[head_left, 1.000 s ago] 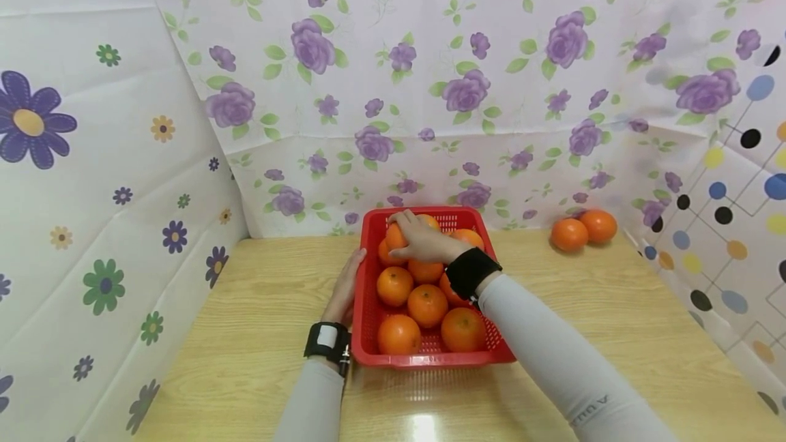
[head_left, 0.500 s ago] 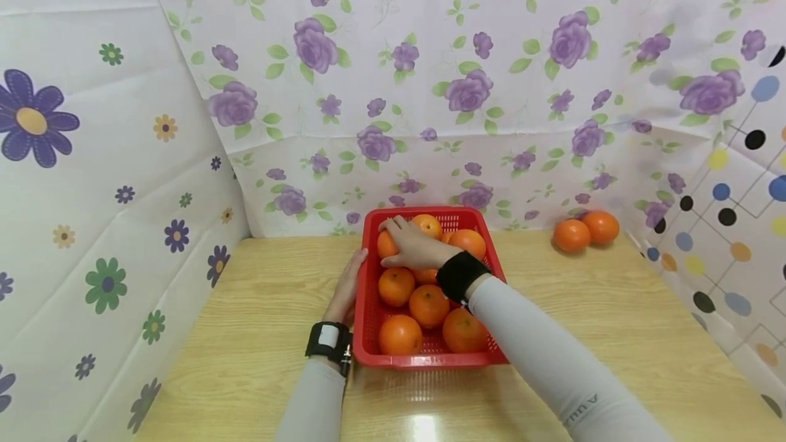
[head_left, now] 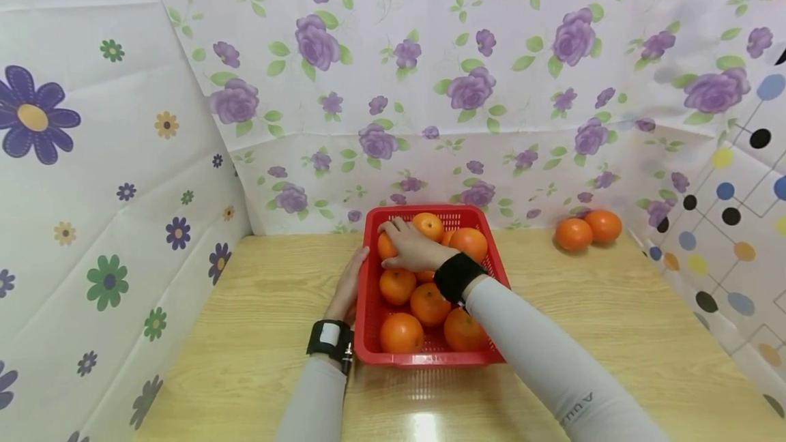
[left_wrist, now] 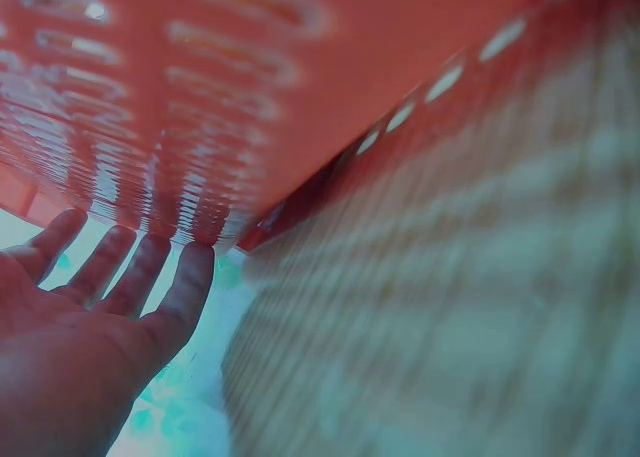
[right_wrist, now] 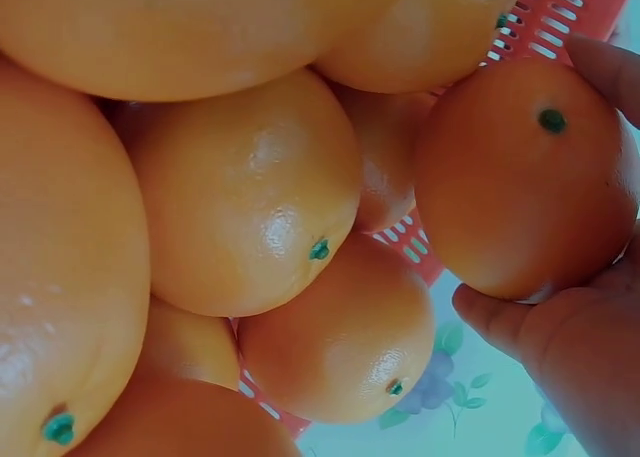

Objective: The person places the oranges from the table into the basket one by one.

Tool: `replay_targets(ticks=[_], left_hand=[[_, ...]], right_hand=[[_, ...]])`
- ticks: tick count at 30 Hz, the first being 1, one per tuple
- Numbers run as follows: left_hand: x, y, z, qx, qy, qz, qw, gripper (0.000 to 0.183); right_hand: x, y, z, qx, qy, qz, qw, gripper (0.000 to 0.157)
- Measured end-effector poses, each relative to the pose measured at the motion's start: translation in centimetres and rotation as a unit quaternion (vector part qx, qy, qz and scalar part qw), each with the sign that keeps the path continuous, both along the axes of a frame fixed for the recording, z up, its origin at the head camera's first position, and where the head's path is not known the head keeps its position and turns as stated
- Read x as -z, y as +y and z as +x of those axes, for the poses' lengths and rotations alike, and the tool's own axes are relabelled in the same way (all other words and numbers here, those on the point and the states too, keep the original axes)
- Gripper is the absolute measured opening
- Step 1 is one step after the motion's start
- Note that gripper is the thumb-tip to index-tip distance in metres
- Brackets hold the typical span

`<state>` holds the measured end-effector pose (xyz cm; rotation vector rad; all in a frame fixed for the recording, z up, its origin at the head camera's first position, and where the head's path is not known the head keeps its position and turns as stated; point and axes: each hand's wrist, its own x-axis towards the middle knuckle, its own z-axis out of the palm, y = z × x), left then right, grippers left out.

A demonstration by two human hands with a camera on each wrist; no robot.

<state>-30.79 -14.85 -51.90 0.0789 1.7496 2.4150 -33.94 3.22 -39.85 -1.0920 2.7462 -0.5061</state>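
A red plastic basket (head_left: 424, 359) full of several oranges stands on the wooden table. In its far left corner my right hand (head_left: 413, 245) grips an orange (right_wrist: 525, 187), thumb on one side and fingers on the other. The hand covers most of this orange in the head view. Other oranges (right_wrist: 250, 197) lie close beside it, each with a small green stem end. My left hand (head_left: 346, 288) is at the basket's left side. In the left wrist view its fingers (left_wrist: 187, 287) stretch out, with the tips at the slotted wall (left_wrist: 340, 67).
Two oranges (head_left: 574, 234) sit together on the table (head_left: 279, 299) at the back right. A flowered cloth (head_left: 430, 87) hangs behind the table, and patterned sheets (head_left: 123, 237) line both sides.
My right hand has moved slightly left with the orange, into the basket's far left corner, and lowered there. My left hand stays at the basket's side.
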Motion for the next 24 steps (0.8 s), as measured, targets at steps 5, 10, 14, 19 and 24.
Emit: replay_targets(ticks=[5,10,14,19,24], left_hand=[[0.00,0.04,0.00,0.002,-0.002,0.002,1.0000,0.066],[-0.08,0.05,0.04,-0.004,-0.006,-0.001,1.0000,0.069],[-0.12,0.07,-0.01,-0.008,-0.004,-0.005,0.9999,0.071],[0.08,0.03,-0.18,-0.008,-0.001,-0.002,1.0000,0.069],[0.09,0.08,-0.05,-0.008,0.000,0.000,1.0000,0.069]], right_hand=[[0.18,-0.03,-0.07,0.017,-0.006,0.001,1.000,0.064],[0.25,0.00,-0.07,0.020,-0.004,0.000,1.000,0.067],[0.12,0.06,0.11,0.018,0.000,0.000,1.000,0.069],[0.04,0.14,0.26,0.021,-0.010,-0.004,1.000,0.068],[0.08,0.32,0.33,0.022,-0.012,-0.006,1.000,0.068]])
